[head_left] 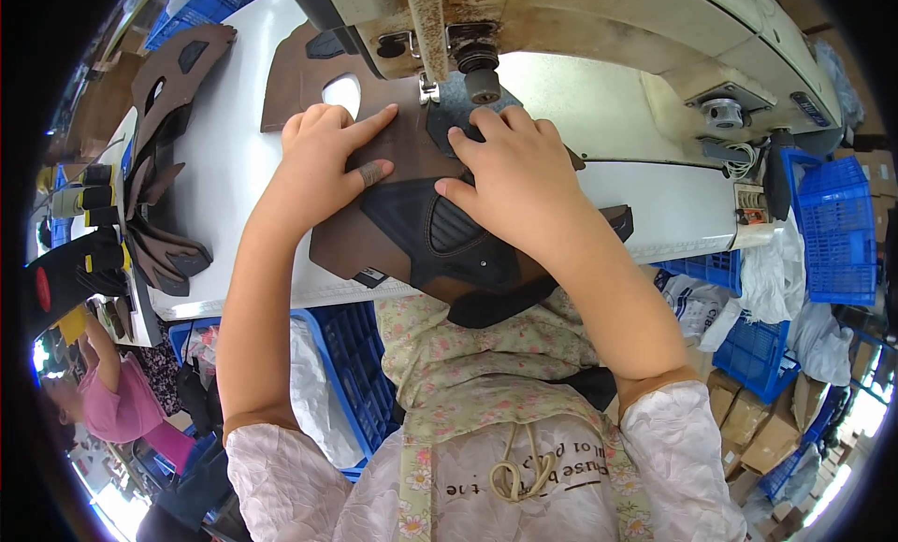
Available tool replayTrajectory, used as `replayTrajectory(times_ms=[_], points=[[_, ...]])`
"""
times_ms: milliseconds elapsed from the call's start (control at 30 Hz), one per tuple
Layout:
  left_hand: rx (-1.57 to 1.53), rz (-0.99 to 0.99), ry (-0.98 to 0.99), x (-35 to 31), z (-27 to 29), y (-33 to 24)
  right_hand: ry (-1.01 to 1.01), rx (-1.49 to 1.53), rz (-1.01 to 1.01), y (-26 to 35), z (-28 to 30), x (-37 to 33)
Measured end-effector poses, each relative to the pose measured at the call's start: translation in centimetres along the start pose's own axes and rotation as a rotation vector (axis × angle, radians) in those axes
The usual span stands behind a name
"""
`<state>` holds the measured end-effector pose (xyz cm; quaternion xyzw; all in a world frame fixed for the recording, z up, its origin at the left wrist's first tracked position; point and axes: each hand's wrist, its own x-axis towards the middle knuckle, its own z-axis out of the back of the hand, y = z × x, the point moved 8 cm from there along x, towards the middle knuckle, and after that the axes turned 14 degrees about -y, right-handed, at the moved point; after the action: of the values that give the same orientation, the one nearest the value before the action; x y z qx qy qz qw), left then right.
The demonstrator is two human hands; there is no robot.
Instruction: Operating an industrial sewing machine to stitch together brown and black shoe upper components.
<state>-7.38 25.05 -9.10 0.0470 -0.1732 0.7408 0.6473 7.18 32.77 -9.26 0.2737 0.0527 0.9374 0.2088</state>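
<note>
A brown leather-like panel [402, 149] with black patches lies under the head of a sewing machine [571, 28]. The machine's metal presser foot [428, 89] stands over the panel at the edge of a dark grey patch [449, 121]. My left hand [323, 163] rests on the panel's left part, fingers spread, index pointing toward the foot. On the right, my right hand [514, 168] presses down with bent, parted fingers beside the dark patch. Nearer to me, a black padded piece with a ribbed oval [454, 226] is part of the panel, which overhangs the table's front edge.
A stack of similar brown cut pieces [168, 140] stands at the left of the white table [229, 187]. Thread spools [98, 198] are beyond it. Blue crates [837, 229] and cardboard boxes [748, 420] are at right, another blue crate [351, 355] below. A person in pink [126, 397] is at lower left.
</note>
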Motion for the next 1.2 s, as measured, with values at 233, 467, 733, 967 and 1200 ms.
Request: replayTrajectory(times_ms=[233, 467, 733, 967, 1200], points=[[0.04, 0.035, -0.011, -0.2, -0.2, -0.5, 0.139, -0.047, 0.004, -0.6, -0.1, 0.4], [0.094, 0.072, -0.053, -0.1, -0.8, -0.7, 0.109, -0.087, 0.064, -1.6, -0.1, 1.0], [0.14, 0.129, -0.085, 0.4, -1.2, 0.0, 0.183, -0.156, 0.06, -2.5, -0.9, 2.4], [0.161, 0.177, -0.074, 1.1, -1.6, 0.3, 0.18, -0.142, 0.11, -3.4, -1.6, 3.4], [0.164, 0.148, -0.122, 1.1, -1.7, 0.8, 0.149, -0.152, 0.049, -3.4, -1.5, 3.7]])
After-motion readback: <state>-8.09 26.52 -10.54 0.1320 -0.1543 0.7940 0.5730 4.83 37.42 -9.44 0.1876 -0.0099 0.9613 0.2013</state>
